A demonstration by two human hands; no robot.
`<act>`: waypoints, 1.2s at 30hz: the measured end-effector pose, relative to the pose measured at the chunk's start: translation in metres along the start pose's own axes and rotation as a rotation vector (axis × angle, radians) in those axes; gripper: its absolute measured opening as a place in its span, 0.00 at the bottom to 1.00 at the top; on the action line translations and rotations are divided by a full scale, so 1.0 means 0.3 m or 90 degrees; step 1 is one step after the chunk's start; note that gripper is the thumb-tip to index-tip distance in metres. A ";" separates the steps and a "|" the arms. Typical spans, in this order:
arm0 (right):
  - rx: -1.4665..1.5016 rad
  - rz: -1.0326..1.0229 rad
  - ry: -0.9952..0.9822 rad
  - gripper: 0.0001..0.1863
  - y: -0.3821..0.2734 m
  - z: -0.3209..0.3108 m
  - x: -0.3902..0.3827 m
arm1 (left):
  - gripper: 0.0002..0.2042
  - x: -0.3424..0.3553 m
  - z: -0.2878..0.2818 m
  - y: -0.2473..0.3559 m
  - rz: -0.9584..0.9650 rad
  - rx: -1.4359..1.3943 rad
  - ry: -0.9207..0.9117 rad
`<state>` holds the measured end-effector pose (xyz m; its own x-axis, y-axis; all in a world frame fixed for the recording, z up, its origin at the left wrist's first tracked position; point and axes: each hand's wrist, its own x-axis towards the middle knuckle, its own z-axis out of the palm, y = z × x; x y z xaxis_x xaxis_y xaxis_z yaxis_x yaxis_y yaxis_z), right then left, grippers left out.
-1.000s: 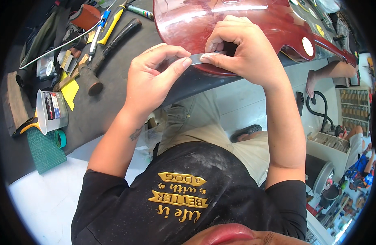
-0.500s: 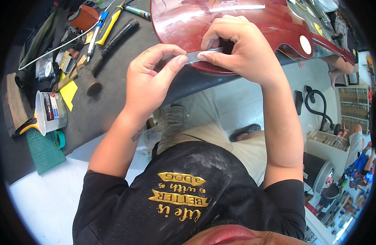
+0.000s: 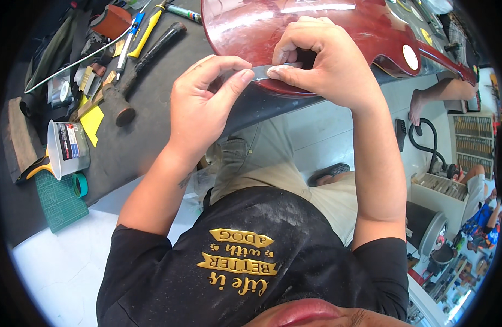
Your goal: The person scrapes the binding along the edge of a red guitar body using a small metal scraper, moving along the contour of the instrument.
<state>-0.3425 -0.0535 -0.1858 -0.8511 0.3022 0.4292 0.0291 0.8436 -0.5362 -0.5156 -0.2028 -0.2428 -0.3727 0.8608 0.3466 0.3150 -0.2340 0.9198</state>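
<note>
A thin grey strip (image 3: 261,72), flat and possibly sandpaper, is stretched between my hands at the near edge of a glossy dark red guitar (image 3: 234,34). My left hand (image 3: 204,101) pinches one end between thumb and forefinger. Curled over the guitar's body, my right hand (image 3: 330,62) holds the other end under its thumb, with pale dust on the thumb. The right fingers hide part of the strip. Whether the strip touches the guitar I cannot tell. The guitar lies across the dark bench (image 3: 153,98), its neck pointing right.
Left on the bench are a hammer (image 3: 120,103), a yellow-handled tool (image 3: 146,41), a clear plastic tub (image 3: 71,150), a green tape roll (image 3: 80,185) and a green cutting mat (image 3: 57,204). Another person's bare leg (image 3: 436,95) shows beyond the guitar, above a black hose (image 3: 433,144).
Both hands and the strip have shifted very slightly to the right, with the grip unchanged. The other person's foot at the right has moved and shows more.
</note>
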 end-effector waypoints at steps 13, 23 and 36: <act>0.013 0.007 0.028 0.13 0.001 0.010 0.002 | 0.05 -0.008 0.003 -0.011 -0.049 -0.067 0.012; 0.003 -0.017 0.037 0.11 -0.001 0.008 0.010 | 0.05 -0.016 -0.042 -0.005 -0.098 -0.160 0.006; -0.005 0.002 0.017 0.07 0.011 0.003 0.008 | 0.04 -0.028 -0.012 0.004 -0.075 -0.087 -0.008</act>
<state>-0.3451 -0.0506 -0.1872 -0.8370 0.3161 0.4467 0.0358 0.8462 -0.5317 -0.5153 -0.2118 -0.2440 -0.3888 0.8914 0.2329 0.1483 -0.1889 0.9707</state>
